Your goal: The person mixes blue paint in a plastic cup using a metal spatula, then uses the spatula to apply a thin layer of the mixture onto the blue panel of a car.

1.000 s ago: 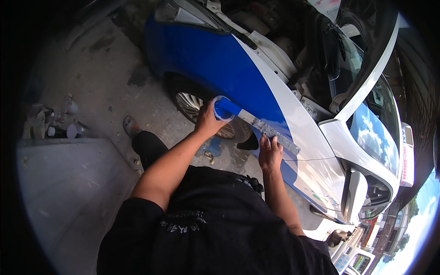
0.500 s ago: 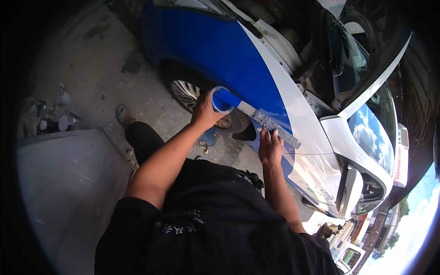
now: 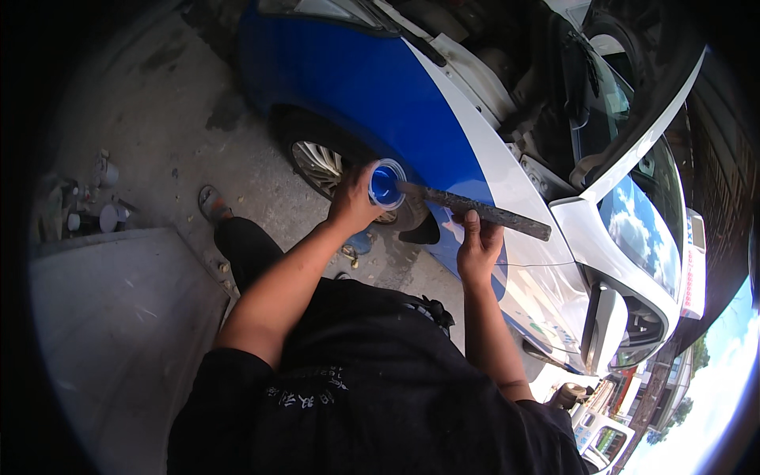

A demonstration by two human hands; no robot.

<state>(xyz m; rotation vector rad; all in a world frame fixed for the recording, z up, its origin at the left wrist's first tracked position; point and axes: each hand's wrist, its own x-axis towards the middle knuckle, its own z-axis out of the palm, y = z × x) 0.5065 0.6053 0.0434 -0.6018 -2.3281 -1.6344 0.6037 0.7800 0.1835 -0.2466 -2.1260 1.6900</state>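
My left hand (image 3: pixel 355 204) is closed round a clear plastic cup (image 3: pixel 387 184) with blue paint inside. In my right hand (image 3: pixel 480 252) is a long, flat stirring stick (image 3: pixel 483 211), dark and speckled with dried paint, pinched between thumb and fingers. The stick's left end is at the cup's rim; whether the tip dips into the paint I cannot tell. Both hands are in front of the blue and white fender (image 3: pixel 404 107) of a car, above its front wheel (image 3: pixel 318 165).
The car's hood (image 3: pixel 661 146) is raised, with the engine bay bare beneath it. A white side mirror (image 3: pixel 605 328) sticks out at the right. Several cans and pots (image 3: pixel 109 215) stand on the concrete floor at the left, beside a large grey panel (image 3: pixel 127 293).
My right hand has moved slightly right and turned the stick, so its narrow dark side now shows. The stick's blue-coated end has shifted from above the cup to its rim.
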